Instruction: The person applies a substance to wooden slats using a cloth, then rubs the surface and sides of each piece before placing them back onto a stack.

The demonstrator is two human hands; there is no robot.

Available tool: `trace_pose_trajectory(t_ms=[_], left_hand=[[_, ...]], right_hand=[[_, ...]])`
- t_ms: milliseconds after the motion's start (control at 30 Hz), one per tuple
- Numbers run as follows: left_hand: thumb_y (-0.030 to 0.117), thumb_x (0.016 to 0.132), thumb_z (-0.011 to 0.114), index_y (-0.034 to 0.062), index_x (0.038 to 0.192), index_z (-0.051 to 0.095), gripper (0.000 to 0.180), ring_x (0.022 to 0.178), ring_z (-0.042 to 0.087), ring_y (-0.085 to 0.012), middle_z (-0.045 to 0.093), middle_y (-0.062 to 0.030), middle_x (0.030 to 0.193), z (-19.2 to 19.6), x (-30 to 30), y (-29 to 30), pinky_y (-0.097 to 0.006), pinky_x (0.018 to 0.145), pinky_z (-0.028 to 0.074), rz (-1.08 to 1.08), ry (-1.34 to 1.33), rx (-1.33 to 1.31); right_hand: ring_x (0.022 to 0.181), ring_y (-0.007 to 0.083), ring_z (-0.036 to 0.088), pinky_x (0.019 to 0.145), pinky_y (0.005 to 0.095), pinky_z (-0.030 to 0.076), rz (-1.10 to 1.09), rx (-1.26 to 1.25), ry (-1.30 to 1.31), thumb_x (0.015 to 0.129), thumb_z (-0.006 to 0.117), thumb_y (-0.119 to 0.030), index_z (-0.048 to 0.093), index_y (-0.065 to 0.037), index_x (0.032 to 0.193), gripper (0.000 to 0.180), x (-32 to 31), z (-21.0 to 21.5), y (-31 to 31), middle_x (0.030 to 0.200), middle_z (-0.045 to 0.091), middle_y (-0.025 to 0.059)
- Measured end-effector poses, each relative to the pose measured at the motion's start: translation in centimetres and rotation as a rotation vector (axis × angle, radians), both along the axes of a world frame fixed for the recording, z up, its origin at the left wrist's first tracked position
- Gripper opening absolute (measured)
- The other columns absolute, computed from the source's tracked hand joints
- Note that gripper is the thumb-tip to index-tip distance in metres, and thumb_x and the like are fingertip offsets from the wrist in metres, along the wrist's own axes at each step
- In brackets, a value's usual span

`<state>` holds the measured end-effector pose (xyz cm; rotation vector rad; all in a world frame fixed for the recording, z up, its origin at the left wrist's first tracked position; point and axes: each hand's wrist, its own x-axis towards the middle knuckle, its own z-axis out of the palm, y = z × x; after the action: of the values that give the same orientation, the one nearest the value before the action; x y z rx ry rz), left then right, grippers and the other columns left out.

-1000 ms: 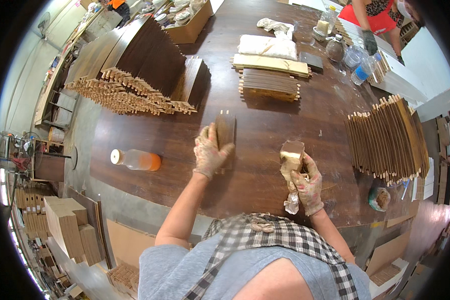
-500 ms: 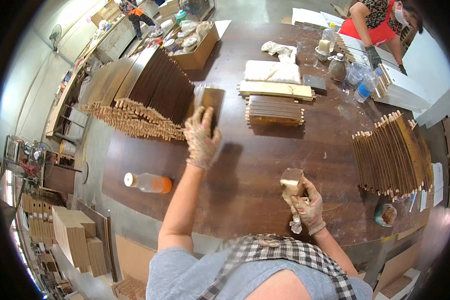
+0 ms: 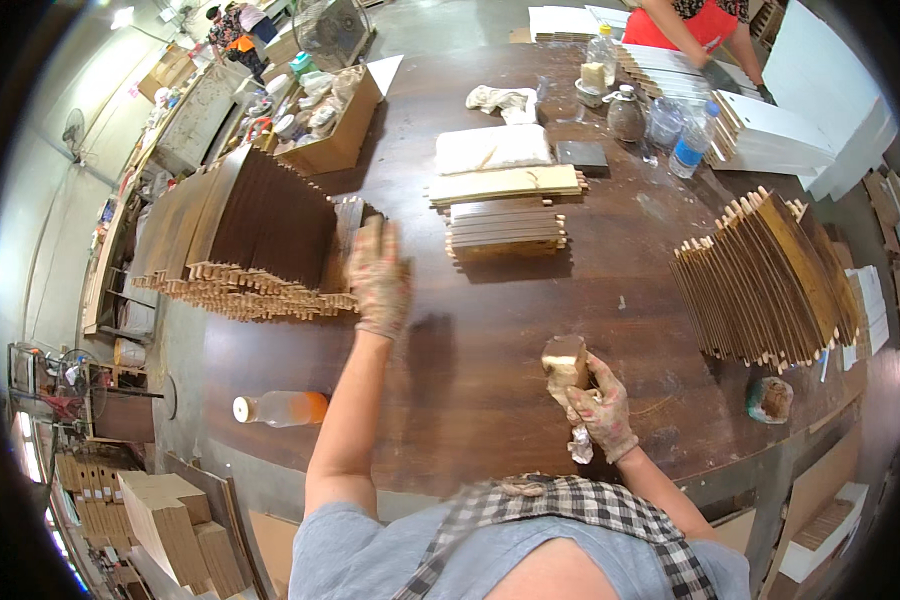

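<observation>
My left hand [image 3: 380,285], in a patterned work glove, lies flat with straight fingers against the right end of a large stack of dark brown boards [image 3: 275,215]. A few boards [image 3: 348,218] at that end are partly hidden by the hand, which is slightly blurred. My right hand [image 3: 602,412], gloved too, is closed around a small brown-and-cream block [image 3: 565,357] with pale cloth or film hanging below it. The block is just above or on the brown table [image 3: 490,350]; I cannot tell which.
A bottle of orange liquid [image 3: 280,408] lies at the left. Short boards [image 3: 505,230] and a white pad [image 3: 492,147] are ahead. More pegged boards [image 3: 765,285] and a small jar [image 3: 770,400] stand right. A box [image 3: 335,130], water bottle [image 3: 695,140] and co-worker [image 3: 685,30] are farther off.
My view has shifted, so the table's things appear further left. My left hand has moved toward the board stack, its spread fingers now closer together. My right hand still holds the block.
</observation>
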<state>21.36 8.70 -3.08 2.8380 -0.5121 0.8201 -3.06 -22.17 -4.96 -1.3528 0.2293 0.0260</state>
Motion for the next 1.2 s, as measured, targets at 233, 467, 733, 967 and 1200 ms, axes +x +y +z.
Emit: trace_pose_trajectory(t_ms=[233, 467, 733, 967, 1200], left_hand=[[0.021, 0.083, 0.069, 0.0106, 0.147, 0.042, 0.070, 0.141, 0.034, -0.0378, 0.041, -0.0182, 0.149, -3.0, -3.0, -11.8, -0.051, 0.116, 0.027, -0.218, 0.190, 0.151], [0.017, 0.076, 0.073, 0.0055, 0.125, 0.059, 0.051, 0.107, 0.053, -0.0355, 0.055, -0.0159, 0.107, -3.3, -6.3, -12.1, -0.049, 0.094, 0.043, -0.474, 0.200, -0.040], [0.016, 0.082, 0.063, 0.0040, 0.129, 0.056, 0.049, 0.106, 0.054, -0.0373, 0.055, -0.0183, 0.115, -3.2, -6.0, -13.5, -0.049, 0.089, 0.047, -0.315, 0.318, 0.164], [0.037, 0.084, 0.068, 0.0096, 0.132, 0.055, 0.057, 0.116, 0.052, -0.0329, 0.055, -0.0133, 0.123, -3.1, -4.2, -12.6, -0.047, 0.095, 0.044, -0.223, 0.249, 0.038], [0.058, 0.082, 0.069, 0.0140, 0.133, 0.057, 0.069, 0.114, 0.055, -0.0293, 0.058, -0.0132, 0.121, 0.2, -1.8, -13.8, -0.043, 0.091, 0.048, -0.154, 0.570, 0.251]], right_hand=[[0.077, 0.0074, 0.062, 0.062, 0.0219, 0.054, -0.005, -0.075, -0.130, 0.088, 0.073, -0.006, 0.050, -0.001, 0.139, 0.056, 0.5, 3.3, -0.1, 0.113, 0.064, 0.0082], [0.074, 0.0070, 0.060, 0.059, 0.0218, 0.051, -0.161, 0.048, -0.016, 0.092, 0.069, -0.006, 0.050, -0.003, 0.138, 0.050, -1.6, 1.0, -2.0, 0.101, 0.063, 0.0026], [0.078, 0.0068, 0.059, 0.061, 0.0224, 0.052, -0.066, -0.277, -0.261, 0.089, 0.072, -0.007, 0.050, -0.001, 0.138, 0.054, -0.3, 2.0, -0.6, 0.109, 0.062, 0.0064], [0.064, 0.0042, 0.054, 0.052, 0.0210, 0.048, -0.147, -0.015, -0.030, 0.091, 0.069, -0.004, 0.051, -0.002, 0.135, 0.048, -2.5, 1.1, -2.2, 0.102, 0.061, 0.0042], [0.070, 0.0042, 0.056, 0.058, 0.0210, 0.048, -0.099, 0.033, -0.077, 0.089, 0.072, -0.007, 0.053, -0.002, 0.135, 0.050, -2.2, 0.8, -1.1, 0.103, 0.064, 0.0031]])
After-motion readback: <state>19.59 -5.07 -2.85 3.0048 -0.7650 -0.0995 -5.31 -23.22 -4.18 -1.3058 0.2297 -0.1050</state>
